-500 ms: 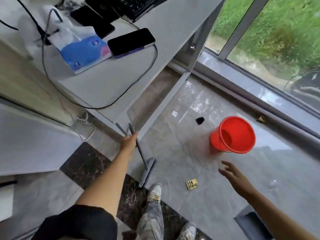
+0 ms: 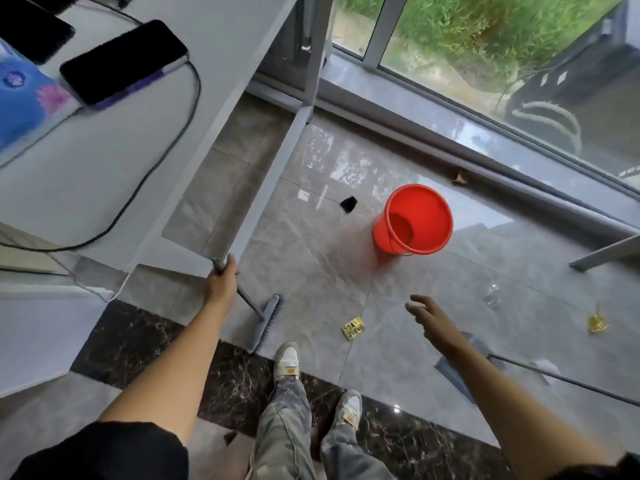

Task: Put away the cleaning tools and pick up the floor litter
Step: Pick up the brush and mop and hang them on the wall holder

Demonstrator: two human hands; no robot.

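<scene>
My left hand [image 2: 221,284] grips the handle of a grey broom [image 2: 265,322], whose head rests on the tiles beside my left shoe. My right hand [image 2: 431,317] hovers open above the floor, fingers spread, holding nothing. A red bucket [image 2: 414,220] stands upright ahead of it. Litter lies around: a gold wrapper [image 2: 353,328] between my hands, a black scrap [image 2: 348,204] left of the bucket, a yellow wrapper [image 2: 597,323] and a clear plastic piece [image 2: 492,295] at the right. A grey dustpan [image 2: 457,370] with a long handle lies under my right forearm.
A white desk [image 2: 104,161] with phones and cables fills the upper left; its leg [image 2: 273,181] slants down near the broom. A window sill [image 2: 450,133] runs along the far side, with a brown scrap [image 2: 460,176] against it. Another table's leg [image 2: 602,253] sits at the right.
The view has shifted right and closer, bringing the dustpan and the right-hand litter into sight. My left hand still holds the broom; my right hand stays open above the floor.
</scene>
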